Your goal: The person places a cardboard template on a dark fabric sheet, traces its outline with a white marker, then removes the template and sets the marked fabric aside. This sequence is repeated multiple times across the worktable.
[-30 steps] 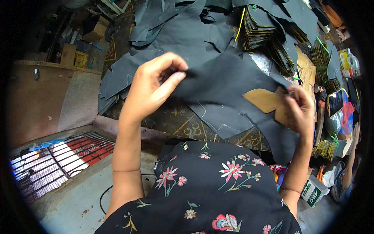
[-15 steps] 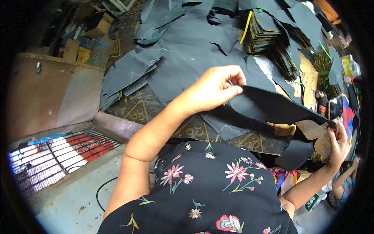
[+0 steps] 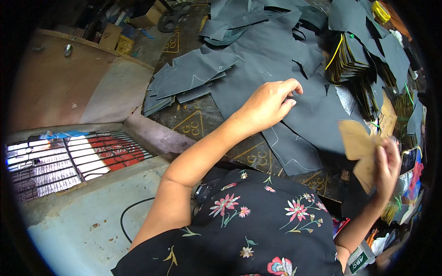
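Two bare hands over a pile of dark grey sheet material here. The right hand (image 3: 389, 164) has its fingers closed around a tan cutout piece (image 3: 355, 139), kinda butterfly-shaped, held up at the right side of the dark sheet (image 3: 317, 112). The left hand (image 3: 264, 106) is over that same sheet, thumb and fingers curled toward each other, but I honestly can't tell if it's pinching any of it. White lines mark the dark piece nearest the person (image 3: 294, 158), and yellow-edged folded pieces (image 3: 347, 62) sit stacked farther back.
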{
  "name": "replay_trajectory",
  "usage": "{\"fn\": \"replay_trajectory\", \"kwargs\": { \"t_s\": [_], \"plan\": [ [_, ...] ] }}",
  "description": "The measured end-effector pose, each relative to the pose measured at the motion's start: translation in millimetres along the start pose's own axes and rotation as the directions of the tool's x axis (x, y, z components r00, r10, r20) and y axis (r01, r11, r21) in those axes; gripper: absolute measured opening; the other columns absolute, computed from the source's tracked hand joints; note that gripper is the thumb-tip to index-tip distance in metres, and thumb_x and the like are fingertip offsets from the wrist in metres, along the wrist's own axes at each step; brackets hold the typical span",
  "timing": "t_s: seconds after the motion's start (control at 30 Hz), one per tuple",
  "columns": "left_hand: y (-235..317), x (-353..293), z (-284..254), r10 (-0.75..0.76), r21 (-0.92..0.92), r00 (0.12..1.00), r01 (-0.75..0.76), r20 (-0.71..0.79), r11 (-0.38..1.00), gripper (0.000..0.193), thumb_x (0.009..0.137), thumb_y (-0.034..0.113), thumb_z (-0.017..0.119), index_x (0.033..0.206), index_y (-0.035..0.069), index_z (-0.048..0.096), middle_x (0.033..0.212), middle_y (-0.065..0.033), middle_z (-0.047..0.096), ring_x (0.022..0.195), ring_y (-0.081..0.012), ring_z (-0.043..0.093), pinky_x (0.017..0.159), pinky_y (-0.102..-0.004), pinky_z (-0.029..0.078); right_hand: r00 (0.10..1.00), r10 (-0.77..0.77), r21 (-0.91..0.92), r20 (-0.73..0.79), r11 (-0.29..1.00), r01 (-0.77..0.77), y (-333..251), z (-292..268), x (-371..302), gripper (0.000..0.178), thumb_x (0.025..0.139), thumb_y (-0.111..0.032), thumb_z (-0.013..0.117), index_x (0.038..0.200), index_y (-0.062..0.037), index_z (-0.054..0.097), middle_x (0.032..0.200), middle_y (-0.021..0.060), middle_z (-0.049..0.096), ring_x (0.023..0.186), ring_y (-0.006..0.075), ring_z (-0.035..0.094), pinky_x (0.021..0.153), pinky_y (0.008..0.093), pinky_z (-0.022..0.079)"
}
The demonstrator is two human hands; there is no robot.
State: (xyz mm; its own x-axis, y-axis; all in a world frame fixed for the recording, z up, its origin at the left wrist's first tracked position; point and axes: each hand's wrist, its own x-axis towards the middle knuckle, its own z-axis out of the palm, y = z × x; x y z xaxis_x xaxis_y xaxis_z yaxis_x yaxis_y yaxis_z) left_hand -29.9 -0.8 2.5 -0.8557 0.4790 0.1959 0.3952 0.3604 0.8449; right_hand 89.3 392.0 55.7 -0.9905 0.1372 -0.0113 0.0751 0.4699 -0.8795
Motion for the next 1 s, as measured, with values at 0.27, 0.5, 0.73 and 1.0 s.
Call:
{"fn": "replay_trajectory", "kwargs": {
  "t_s": [0.27,0.5,0.73,1.0],
  "plan": [
    [-4,2,6,0.067,0.129,0.995,-0.057,-0.076,0.990,0.014,0.092,0.000,0.067,0.104,0.002,0.072,0.100,-0.0125,0.071,0.090,-0.0255,0.071,0.081,-0.0355,0.056,0.954,-0.156,-0.215,-0.257,0.971,0.101,-6,57,11,0.023,0.107,-0.013,0.058,0.116,0.0020,0.073,0.113,0.0099,0.067,0.100,0.0166,0.063,0.084,0.0287,0.049],
    [16,-12,3,0.192,0.325,0.975,-0.147,-0.109,0.934,0.036,0.087,0.012,0.075,0.121,0.005,0.064,0.113,-0.0128,0.063,0.095,-0.0322,0.067,0.083,-0.0394,0.055,0.974,0.047,0.619,0.221,0.765,-0.177,-15,91,-16,0.028,0.111,-0.023,0.052,0.105,0.0019,0.062,0.106,0.0145,0.064,0.099,0.0189,0.067,0.081,0.0326,0.061],
    [28,-44,-32,-0.157,0.441,0.976,0.209,-0.150,0.873,0.047,0.074,0.019,0.088,0.113,0.004,0.067,0.102,-0.0098,0.065,0.094,-0.0236,0.064,0.082,-0.0351,0.053,0.934,0.026,0.429,0.356,0.883,-0.189,-32,121,-9,0.017,0.092,-0.004,0.076,0.102,-0.0024,0.062,0.101,0.0073,0.066,0.092,0.0119,0.063,0.082,0.0272,0.054],
    [27,-50,-29,-0.298,0.239,0.955,0.291,-0.009,0.926,0.032,0.076,0.020,0.087,0.093,0.002,0.067,0.081,-0.0051,0.057,0.073,-0.0163,0.058,0.067,-0.0311,0.048,0.909,0.067,0.222,0.411,0.960,-0.171,-36,122,-6,0.018,0.091,-0.013,0.078,0.097,-0.0029,0.063,0.090,0.0020,0.065,0.083,0.0090,0.060,0.077,0.0253,0.048]
  ]
}}
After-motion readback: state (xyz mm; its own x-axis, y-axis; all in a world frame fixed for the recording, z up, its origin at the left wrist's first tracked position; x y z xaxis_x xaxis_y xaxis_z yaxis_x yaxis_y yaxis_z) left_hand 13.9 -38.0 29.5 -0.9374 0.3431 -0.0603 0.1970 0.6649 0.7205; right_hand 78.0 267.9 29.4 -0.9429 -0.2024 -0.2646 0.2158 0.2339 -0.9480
